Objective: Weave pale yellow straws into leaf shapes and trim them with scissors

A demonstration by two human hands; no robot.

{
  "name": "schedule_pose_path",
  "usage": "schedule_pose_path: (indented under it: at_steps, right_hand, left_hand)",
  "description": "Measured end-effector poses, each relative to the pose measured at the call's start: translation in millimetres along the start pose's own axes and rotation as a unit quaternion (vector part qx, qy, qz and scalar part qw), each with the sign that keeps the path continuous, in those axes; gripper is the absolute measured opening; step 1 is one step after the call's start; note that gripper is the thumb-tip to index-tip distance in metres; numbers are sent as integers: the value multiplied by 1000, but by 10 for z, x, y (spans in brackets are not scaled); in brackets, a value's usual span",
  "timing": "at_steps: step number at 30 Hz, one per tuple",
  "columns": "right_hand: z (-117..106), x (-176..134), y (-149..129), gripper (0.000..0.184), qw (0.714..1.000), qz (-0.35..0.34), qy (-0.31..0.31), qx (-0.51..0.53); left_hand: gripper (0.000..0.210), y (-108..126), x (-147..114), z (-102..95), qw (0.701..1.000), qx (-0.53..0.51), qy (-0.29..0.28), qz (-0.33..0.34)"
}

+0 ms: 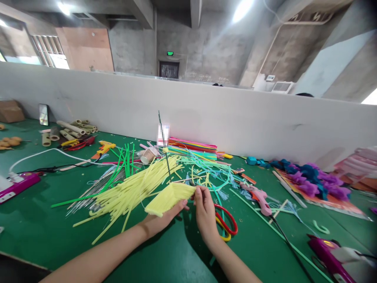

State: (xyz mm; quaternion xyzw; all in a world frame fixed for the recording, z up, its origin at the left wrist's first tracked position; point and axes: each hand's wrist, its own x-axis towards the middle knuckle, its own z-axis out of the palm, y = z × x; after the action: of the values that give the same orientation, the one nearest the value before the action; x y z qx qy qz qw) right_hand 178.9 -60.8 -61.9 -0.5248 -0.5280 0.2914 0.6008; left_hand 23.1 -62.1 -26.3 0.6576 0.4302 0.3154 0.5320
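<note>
A pale yellow leaf-shaped piece made of pipe cleaners [169, 197] is held up over the table, with a ridge down its middle. My left hand [170, 215] supports it from below, its fingers partly hidden behind it. At the piece's right tip, my right hand [205, 208] pinches with thumb and fingers. Behind it lies a heap of loose yellow pipe cleaners [132, 186]. Scissors with red and yellow handles [228, 222] rest beside my right hand. A dark thin stem [167, 163] stands upright just beyond the piece.
A pink glue gun [260, 198] and its cord lie to the right, near purple and teal fuzzy flowers [312, 179]. On the left are a yellow glue gun [106, 147], bamboo pieces [73, 129] and a purple power strip [22, 184]. A white partition [118, 102] borders the green table.
</note>
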Motion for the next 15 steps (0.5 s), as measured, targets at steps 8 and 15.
schedule_pose_path:
  at_steps: [8,15]
  right_hand:
    - [0,-17,-6,27,1000,19,10,-4]
    - [-27,28,-5,29,998,30,53,-3]
  left_hand:
    - [38,-139,54,35,998,-63,5,9]
    - [54,-164,84,69,995,-91,22,30]
